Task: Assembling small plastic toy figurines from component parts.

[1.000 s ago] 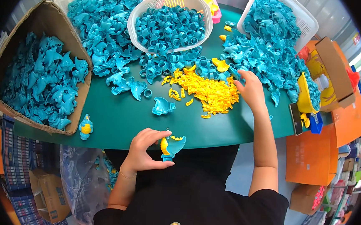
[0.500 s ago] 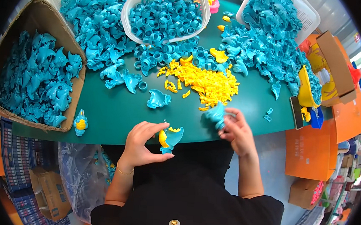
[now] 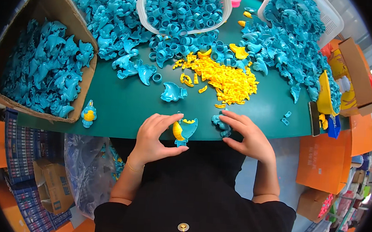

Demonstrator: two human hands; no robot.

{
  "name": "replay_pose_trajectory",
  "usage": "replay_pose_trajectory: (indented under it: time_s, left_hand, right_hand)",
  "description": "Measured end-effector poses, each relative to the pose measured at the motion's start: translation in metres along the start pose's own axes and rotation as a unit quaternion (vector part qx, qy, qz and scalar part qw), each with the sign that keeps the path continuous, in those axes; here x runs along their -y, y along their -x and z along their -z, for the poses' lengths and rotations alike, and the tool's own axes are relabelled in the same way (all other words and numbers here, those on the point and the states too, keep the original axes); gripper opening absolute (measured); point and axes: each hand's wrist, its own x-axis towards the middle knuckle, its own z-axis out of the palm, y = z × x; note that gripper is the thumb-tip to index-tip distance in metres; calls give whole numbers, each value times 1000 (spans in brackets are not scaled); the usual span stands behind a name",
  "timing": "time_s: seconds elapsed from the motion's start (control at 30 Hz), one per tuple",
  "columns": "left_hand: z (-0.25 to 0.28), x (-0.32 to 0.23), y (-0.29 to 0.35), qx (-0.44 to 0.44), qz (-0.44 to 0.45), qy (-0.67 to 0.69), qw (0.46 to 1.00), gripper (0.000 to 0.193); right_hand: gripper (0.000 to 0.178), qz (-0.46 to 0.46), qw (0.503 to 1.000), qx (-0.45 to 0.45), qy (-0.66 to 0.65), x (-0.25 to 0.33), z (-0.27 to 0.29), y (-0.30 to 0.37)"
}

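At the table's front edge my left hand [image 3: 155, 136] pinches a hollow teal toy half-shell [image 3: 189, 132] between thumb and fingers. A curved yellow belly piece sits along the shell's left side, and small yellow bits line its top. To the right, my right hand [image 3: 248, 136] is closed on a second teal shell piece [image 3: 222, 124], apart from the first. Just beyond my hands lies a loose teal half-shell [image 3: 173, 92], its hollow side showing. A teal-and-yellow toy figure [image 3: 89, 114] rests near the front left edge.
Yellow small parts [image 3: 227, 81] are heaped mid-table. Behind them stands a white basket [image 3: 142, 10] of teal rings. Teal shells fill a cardboard box [image 3: 87, 81] at left and pile up at far left and right. A yellow bowl [image 3: 324, 97] sits at the right edge.
My right hand has turned its teal shell piece and brought it slightly lower, level with my left hand. The left hand keeps its half-shell. The whole view has shifted a little.
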Motion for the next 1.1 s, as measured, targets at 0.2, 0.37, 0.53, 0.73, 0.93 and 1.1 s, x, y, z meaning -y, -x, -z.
replay_pose_trajectory:
  time_s: [0.2, 0.37, 0.53, 0.73, 0.93, 1.1]
  left_hand:
    - [-5, -2, 3, 16, 28, -49, 998, 83]
    - [-8, -1, 3, 10, 42, -52, 998, 84]
    - [-10, 2, 4, -20, 15, -48, 999, 89]
    - [-8, 2, 5, -8, 24, -49, 999, 89]
    - [-9, 1, 4, -17, 14, -57, 998, 90]
    - [-10, 5, 6, -14, 14, -60, 998, 88]
  right_hand:
    - [67, -23, 990, -3, -138, 14, -19, -15]
    - [66, 91, 988, -76, -102, 30, -51, -32]
    - [66, 98, 992, -81, 9, 39, -63, -32]
    - [67, 101, 990, -88, 33, 40, -63, -30]
    - [68, 114, 986, -110, 57, 38, -68, -29]
    - [69, 92, 993, -50, 48, 43, -62, -33]
